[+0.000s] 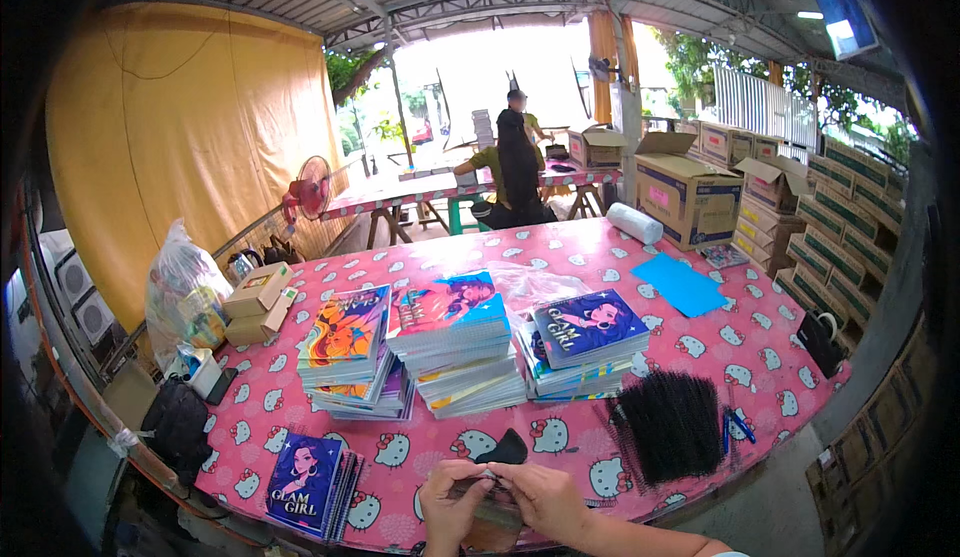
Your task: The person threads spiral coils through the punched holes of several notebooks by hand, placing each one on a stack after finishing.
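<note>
The left hand point(446, 505) and right hand point(548, 500) pinched a brownish item point(495, 527) in their fingers, probably for steadiness, while 3 notebook stacks point(465, 365) stood beyond, seemingly out of the way.

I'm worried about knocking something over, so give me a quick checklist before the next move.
1. Hands apart from the notebook stacks: ok; left hand and right hand meet nearer the wearer.
2. What the fingertips pinch: cannot tell; too small.
3. Three stacks standing: ok.
4. Black coils gathered together: ok, one heap at right.
5. Near-left corner unoccupied: not ok; purple-covered notebooks lie there.
6. Blue pens on the table: ok, beside the coils.
</note>
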`<state>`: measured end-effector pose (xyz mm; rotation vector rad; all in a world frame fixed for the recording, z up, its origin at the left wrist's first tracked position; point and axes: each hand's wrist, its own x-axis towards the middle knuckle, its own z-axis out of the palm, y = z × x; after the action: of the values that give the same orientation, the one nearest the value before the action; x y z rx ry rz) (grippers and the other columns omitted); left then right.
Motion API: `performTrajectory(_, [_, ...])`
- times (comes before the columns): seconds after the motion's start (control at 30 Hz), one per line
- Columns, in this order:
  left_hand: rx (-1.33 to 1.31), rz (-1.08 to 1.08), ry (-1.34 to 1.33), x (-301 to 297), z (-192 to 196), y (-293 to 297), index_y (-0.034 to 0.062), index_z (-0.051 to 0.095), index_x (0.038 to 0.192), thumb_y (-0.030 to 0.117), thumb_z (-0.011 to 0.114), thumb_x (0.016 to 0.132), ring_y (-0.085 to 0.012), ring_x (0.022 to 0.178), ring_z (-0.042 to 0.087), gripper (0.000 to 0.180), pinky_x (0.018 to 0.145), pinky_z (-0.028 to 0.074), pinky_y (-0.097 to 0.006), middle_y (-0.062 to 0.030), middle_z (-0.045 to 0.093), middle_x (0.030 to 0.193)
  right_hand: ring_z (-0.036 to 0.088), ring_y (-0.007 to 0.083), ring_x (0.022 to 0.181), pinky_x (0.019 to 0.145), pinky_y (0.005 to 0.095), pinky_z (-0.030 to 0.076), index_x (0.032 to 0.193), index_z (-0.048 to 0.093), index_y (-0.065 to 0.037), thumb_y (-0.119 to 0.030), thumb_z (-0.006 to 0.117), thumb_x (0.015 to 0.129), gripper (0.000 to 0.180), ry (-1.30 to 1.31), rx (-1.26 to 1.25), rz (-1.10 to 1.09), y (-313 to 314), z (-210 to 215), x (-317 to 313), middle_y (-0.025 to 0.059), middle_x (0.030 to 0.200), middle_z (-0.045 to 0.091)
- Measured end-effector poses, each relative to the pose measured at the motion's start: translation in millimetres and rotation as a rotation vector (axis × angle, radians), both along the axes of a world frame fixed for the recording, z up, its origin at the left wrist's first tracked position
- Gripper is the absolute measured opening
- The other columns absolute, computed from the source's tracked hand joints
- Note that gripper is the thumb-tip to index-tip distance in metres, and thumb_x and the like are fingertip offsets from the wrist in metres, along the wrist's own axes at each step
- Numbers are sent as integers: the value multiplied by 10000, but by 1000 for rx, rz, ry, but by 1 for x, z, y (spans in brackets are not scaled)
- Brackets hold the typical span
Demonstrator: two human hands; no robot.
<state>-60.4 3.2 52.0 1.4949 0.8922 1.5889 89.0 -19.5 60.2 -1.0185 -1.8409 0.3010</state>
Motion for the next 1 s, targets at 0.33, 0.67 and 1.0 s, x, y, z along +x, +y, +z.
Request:
performTrajectory(0.33, [166, -71, 88, -9, -13, -2, 0, 640, 852, -3, 730, 690, -192, 857, 589, 185, 755, 470, -296, -102, 621, 895, 612, 293, 773, 665, 330, 502, 1109, 578, -12, -219, 681, 807, 380, 175, -30, 138, 7, 9, -6, 157, 883, 597])
performTrajectory(0.67, [106, -99, -15, -5, -18, -3, -4, 622, 856, -6, 719, 716, -193, 855, 592, 170, 783, 465, -302, -98, 621, 890, 584, 213, 702, 590, 302, 474, 885, 633, -25, -148, 730, 744, 210, 237, -54, 40, -4, 13, -5, 93, 790, 573])
performTrajectory(1.0, [18, 101, 138, -9, -10, -10, 22, 641, 935, 6, 713, 718, -169, 815, 611, 229, 728, 478, -271, -73, 626, 872, 562, 298, 784, 662, 377, 474, 955, 601, -30, -130, 695, 754, 243, -47, 100, 44, 4, 17, -9, 112, 837, 570])
